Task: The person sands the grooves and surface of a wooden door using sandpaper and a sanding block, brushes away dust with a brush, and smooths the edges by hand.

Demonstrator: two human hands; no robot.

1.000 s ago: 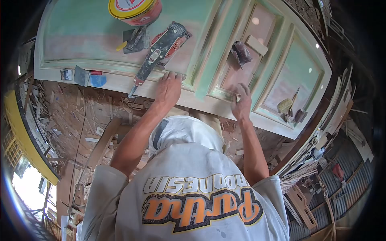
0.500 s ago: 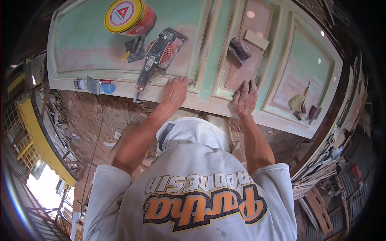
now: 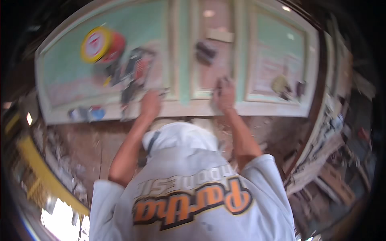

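The picture is blurred by motion. My left hand [image 3: 151,103] is closed at the inner edge of the panelled door's [image 3: 257,109] near rail, by a small dark piece [image 3: 164,92] that I cannot make out. On the lower end of the narrow middle panel lies my right hand [image 3: 224,94], its fingers a little apart and nothing seen in them. Beyond it are a dark block-like object [image 3: 206,52] and a pale wooden block [image 3: 220,35]. A dark and red power tool [image 3: 136,70] rests forward of my left hand.
A red can with a yellow lid [image 3: 96,44] stands on the left panel, with scrapers [image 3: 114,73] beside it. Blue and grey pieces [image 3: 86,113] lie on the near left rail. A yellowish brush-like object [image 3: 280,84] is on the right panel. Wood scraps [image 3: 325,160] are at right.
The view has turned, so the door now looks more level and its contents sit further left. My right hand's fingers have shifted on the middle panel; my left hand stays by the rail.
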